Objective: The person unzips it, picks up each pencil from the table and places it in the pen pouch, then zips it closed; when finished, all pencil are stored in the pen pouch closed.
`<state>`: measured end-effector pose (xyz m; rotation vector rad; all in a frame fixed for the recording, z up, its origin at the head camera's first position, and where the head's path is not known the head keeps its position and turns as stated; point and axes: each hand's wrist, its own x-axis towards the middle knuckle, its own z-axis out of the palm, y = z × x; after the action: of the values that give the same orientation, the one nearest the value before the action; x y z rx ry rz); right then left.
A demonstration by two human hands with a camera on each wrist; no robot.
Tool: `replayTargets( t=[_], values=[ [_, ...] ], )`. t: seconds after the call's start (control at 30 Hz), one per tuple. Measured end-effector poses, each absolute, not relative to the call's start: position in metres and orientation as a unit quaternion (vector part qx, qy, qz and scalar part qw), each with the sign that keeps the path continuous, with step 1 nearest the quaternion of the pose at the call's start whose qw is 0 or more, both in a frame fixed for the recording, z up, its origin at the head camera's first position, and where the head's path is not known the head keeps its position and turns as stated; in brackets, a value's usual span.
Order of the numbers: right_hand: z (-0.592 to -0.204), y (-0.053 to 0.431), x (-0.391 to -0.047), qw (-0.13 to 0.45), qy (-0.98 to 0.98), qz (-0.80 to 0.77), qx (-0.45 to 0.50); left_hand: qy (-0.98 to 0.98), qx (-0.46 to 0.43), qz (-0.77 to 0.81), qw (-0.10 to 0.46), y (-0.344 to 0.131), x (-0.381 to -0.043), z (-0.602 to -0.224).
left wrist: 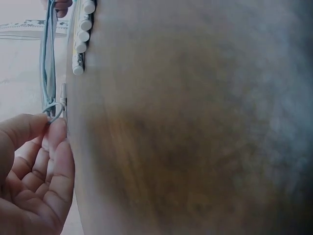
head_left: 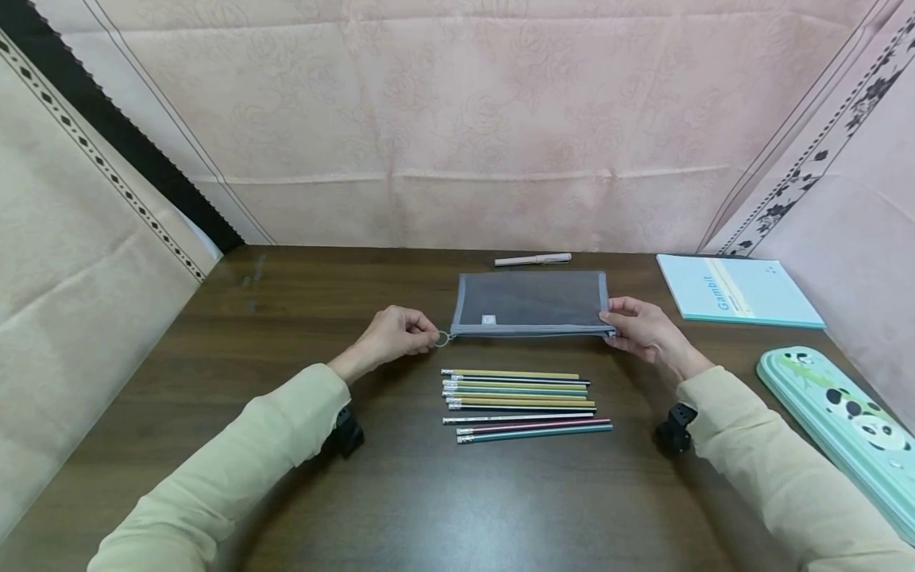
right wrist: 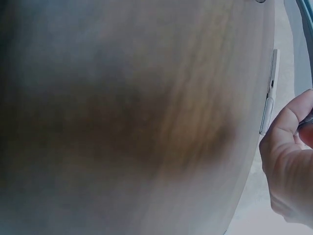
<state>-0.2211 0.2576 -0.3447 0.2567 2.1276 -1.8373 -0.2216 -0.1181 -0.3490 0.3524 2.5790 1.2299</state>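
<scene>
A flat grey mesh zipper pouch [head_left: 532, 299] is held stretched between both hands, just beyond a row of pencils. My left hand [head_left: 399, 334] pinches a small ring [left wrist: 60, 108] at the pouch's left end between thumb and forefinger. At the opposite end, my right hand [head_left: 654, 338] grips the near right corner, thumb on top and fingers beneath. Several pencils [head_left: 525, 400] in yellow, green, black, white, dark red and blue lie side by side nearer me, eraser ends to the left. In the right wrist view only a strip of the pouch [right wrist: 302, 54] shows.
Behind the pouch, a white pen [head_left: 532, 260] lies near the table's back edge. To the right are a light blue notebook [head_left: 743, 294] and a mint pencil case [head_left: 836, 413] with panda pictures. Pale patterned cloth [head_left: 457, 119] hangs around the brown table [head_left: 400, 492].
</scene>
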Motion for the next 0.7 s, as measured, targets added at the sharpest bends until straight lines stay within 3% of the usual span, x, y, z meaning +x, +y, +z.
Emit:
replayTargets(
  t=[0.43,0.7],
  values=[
    [-0.341,0.256,-0.218,0.167,0.740,-0.640,0.118,0.894,0.133,0.396,0.162,-0.119,-0.224,-0.348],
    [-0.342,0.257,-0.217,0.166,0.736,-0.647,0.111,0.886,0.114,0.428,0.138,-0.112,-0.233,-0.349]
  ],
)
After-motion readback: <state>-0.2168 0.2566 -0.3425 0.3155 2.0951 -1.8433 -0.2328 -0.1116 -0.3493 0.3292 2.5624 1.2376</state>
